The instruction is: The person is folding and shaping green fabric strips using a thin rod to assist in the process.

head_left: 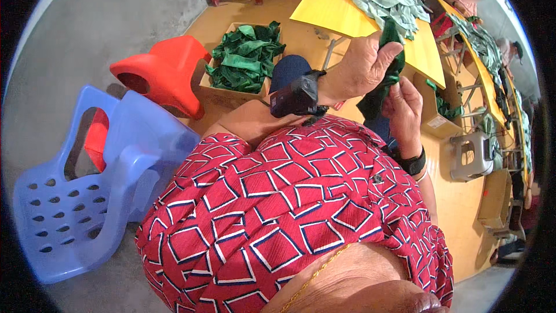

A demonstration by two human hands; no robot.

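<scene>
A dark green, velvety strip of cloth (391,30) is stretched between my two hands, in front of my red patterned shirt. My left hand (360,65) grips its upper part, thumb raised along the near side; the other fingers are partly hidden. Lower down, my right hand (403,109) pinches the cloth's edge between thumb and fingertips. Part of the strip hangs below, between the hands. A black device is strapped to my left wrist, and a dark band circles my right wrist.
Left of my hands stands a cardboard box (270,85) heaped with green cloth pieces. Ahead, a yellow table (315,6) bears pale green cloth pieces. A red chair (168,61) and a blue chair (136,127) stand left. To the right are another box (440,126), a grey stool (472,156) and people at another table.
</scene>
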